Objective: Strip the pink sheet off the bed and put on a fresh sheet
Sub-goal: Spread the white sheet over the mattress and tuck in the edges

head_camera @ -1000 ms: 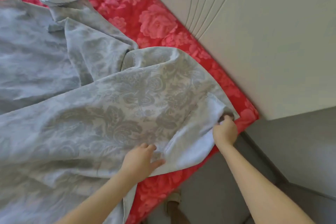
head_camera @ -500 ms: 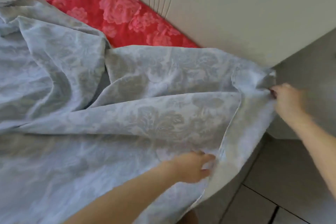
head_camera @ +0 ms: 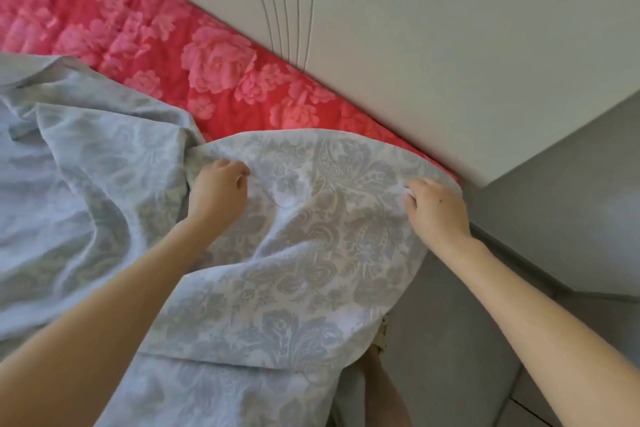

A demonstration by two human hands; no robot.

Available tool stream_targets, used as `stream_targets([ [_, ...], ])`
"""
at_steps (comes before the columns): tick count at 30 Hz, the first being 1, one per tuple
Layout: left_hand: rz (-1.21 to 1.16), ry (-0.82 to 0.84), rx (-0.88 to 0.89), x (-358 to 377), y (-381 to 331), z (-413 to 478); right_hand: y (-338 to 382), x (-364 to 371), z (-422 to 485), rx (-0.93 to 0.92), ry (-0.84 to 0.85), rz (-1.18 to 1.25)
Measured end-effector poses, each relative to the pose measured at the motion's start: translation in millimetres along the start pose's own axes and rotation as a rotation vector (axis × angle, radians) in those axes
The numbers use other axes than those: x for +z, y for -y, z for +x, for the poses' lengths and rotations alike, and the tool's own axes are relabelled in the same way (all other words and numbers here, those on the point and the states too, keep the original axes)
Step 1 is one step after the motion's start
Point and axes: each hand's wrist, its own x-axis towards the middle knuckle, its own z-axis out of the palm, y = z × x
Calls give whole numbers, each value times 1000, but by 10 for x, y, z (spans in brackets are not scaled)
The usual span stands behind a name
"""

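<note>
Left hand [head_camera: 220, 192] and right hand [head_camera: 437, 210] both grip the grey-blue sheet [head_camera: 311, 270] near the headboard [head_camera: 450, 45], pink sheet [head_camera: 207, 62] peeking out along it.

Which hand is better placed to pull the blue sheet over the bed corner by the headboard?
Right. The right hand grips the blue sheet at its edge, beside the headboard, where a red floral strip is exposed; the left hand holds a fold farther from that corner.
</note>
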Motion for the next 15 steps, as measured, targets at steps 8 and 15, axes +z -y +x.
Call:
stream_targets([
  [8,69,-101,-582,-195,489,865,941,260,1348,-276,209,71],
  [15,136,172,-726,-181,981,1174,1486,559,2044,-389,515,5],
])
